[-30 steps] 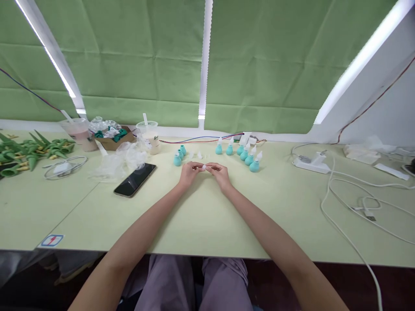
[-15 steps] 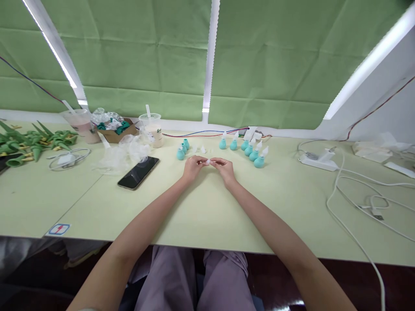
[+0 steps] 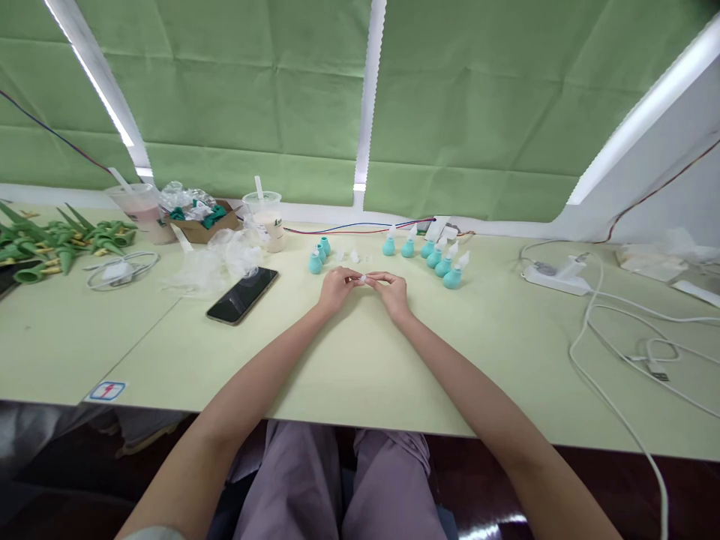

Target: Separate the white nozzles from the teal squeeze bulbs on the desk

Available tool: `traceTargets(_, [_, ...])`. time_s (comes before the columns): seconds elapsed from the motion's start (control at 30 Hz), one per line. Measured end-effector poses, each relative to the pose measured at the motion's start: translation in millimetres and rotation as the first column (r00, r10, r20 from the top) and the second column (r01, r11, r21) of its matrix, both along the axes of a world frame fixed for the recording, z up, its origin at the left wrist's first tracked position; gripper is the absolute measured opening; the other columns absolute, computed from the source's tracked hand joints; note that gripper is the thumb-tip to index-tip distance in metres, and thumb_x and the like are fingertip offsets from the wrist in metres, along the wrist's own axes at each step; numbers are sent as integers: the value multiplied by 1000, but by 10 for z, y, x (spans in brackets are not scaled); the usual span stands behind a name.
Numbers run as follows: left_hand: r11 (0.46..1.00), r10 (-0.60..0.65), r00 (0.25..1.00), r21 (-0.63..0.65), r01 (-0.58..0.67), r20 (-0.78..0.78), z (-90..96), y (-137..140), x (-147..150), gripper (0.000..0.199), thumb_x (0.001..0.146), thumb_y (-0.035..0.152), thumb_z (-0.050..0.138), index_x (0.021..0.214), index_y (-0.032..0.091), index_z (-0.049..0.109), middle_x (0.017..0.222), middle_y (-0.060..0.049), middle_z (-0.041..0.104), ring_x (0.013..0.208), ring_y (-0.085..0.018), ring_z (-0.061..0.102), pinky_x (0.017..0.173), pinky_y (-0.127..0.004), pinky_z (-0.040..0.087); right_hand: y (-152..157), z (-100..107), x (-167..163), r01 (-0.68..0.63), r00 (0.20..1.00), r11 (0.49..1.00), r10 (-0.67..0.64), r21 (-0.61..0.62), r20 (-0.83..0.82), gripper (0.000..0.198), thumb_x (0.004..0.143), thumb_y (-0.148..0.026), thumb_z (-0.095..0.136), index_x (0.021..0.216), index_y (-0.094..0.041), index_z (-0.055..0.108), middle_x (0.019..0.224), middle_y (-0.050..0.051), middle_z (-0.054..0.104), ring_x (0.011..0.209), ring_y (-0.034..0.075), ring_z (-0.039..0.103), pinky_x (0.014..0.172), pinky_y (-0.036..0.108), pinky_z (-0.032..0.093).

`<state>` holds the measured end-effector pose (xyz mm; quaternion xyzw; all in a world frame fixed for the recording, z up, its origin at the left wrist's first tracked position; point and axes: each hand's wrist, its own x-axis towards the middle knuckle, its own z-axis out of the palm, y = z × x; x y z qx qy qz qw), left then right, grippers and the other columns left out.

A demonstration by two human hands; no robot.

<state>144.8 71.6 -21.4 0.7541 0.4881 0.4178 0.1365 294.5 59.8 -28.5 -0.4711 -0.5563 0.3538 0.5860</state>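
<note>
Between the fingertips of my left hand and my right hand is a small white translucent piece, pinched from both sides just above the table. Its exact shape is mostly hidden by the fingers. Behind my left hand stand a few small turquoise bulb-shaped bottles. Loose white pieces lie beyond the hands. To the right of my right hand, several turquoise bulbs with white pointed tips stand upright in a loose group.
Left of my arms lie a black phone and crumpled clear plastic. Two drink cups flank a cardboard box. Green plastic parts lie at far left. A power strip and white cables occupy the right.
The view has shifted slightly. Both hands keep the small white piece pinched between them, with only slight finger movement; the turquoise bulbs stay where they stood.
</note>
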Motion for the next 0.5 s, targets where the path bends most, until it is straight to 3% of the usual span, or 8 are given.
traceTargets(0.27, [1000, 6, 999, 20, -5, -46, 4, 8, 2, 18, 78, 27, 58, 85, 20, 73, 76, -3, 70, 69, -16, 55, 68, -29, 41, 47, -37, 11, -12, 998, 999, 10, -43, -64, 19, 57, -37, 74, 64, -20, 69, 81, 5, 71, 83, 20, 64, 82, 34, 48])
traceTargets(0.5, [994, 9, 989, 107, 8, -150, 28, -21, 1, 19, 84, 23, 53, 86, 22, 71, 80, -3, 70, 74, -17, 55, 73, -31, 39, 57, -53, 12, -63, 990, 995, 53, -77, -128, 30, 58, -40, 73, 80, -20, 69, 89, 4, 70, 79, 16, 61, 68, 27, 48])
